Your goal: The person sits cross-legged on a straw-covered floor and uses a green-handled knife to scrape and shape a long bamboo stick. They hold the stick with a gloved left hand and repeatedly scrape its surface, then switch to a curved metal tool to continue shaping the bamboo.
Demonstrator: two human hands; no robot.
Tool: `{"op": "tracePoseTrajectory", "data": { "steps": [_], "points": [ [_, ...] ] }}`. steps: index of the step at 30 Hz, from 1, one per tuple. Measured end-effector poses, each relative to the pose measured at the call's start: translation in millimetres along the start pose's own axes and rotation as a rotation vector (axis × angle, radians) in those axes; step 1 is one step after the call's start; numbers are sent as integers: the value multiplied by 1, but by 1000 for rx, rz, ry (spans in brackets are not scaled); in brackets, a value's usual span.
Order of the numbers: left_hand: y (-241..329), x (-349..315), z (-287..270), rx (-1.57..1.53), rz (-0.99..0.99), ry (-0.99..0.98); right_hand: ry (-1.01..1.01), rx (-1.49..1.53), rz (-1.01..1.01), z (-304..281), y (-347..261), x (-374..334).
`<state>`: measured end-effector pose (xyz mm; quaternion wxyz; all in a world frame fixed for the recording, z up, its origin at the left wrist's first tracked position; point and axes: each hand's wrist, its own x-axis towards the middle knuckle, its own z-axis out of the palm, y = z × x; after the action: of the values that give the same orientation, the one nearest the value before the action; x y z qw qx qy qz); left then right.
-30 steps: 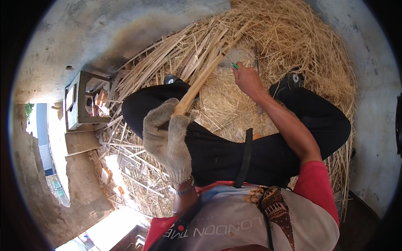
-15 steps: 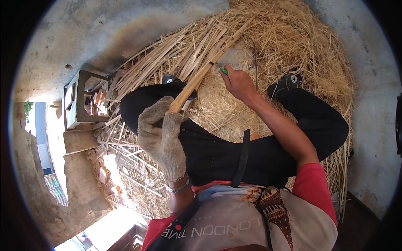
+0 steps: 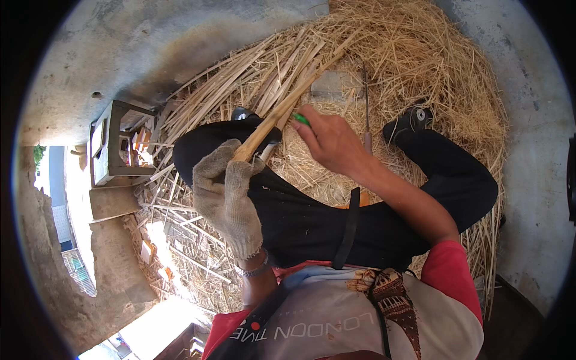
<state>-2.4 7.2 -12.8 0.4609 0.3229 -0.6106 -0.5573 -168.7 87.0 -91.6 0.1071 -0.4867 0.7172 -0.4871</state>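
My left hand (image 3: pixel 225 201), in a knitted grey-beige work glove, is closed around the near end of a long pale bamboo strip (image 3: pixel 264 129). The strip slants away from me to the upper right, over my bent leg and toward the straw. In my bare right hand (image 3: pixel 333 141) is a small green-handled knife (image 3: pixel 300 119), held close against the strip's right side. Its blade is mostly hidden at the strip. The fingers wrap the handle, leaving only some green showing.
Loose straw-like shavings (image 3: pixel 414 42) heap up ahead, and several split strips (image 3: pixel 240 78) lie at the left. On the ground rests a long thin tool (image 3: pixel 366 90) with a brownish handle. A small wooden frame stand (image 3: pixel 123 141) stands by the left wall.
My right hand with the knife has moved nearer along the strip, toward my left hand. The gloved hand has shifted slightly left, still gripping the strip.
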Motion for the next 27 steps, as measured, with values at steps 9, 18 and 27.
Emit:
{"op": "tracePoseTrajectory", "data": {
  "steps": [9,18,27],
  "points": [
    [-1,1,-5,68,13,5,-37,-243,246,16,62,1],
    [-2,14,-4,-34,25,53,78,-162,-180,37,64,7],
    [-1,-5,3,-30,-18,-9,8,-199,240,23,90,13]
  ]
}}
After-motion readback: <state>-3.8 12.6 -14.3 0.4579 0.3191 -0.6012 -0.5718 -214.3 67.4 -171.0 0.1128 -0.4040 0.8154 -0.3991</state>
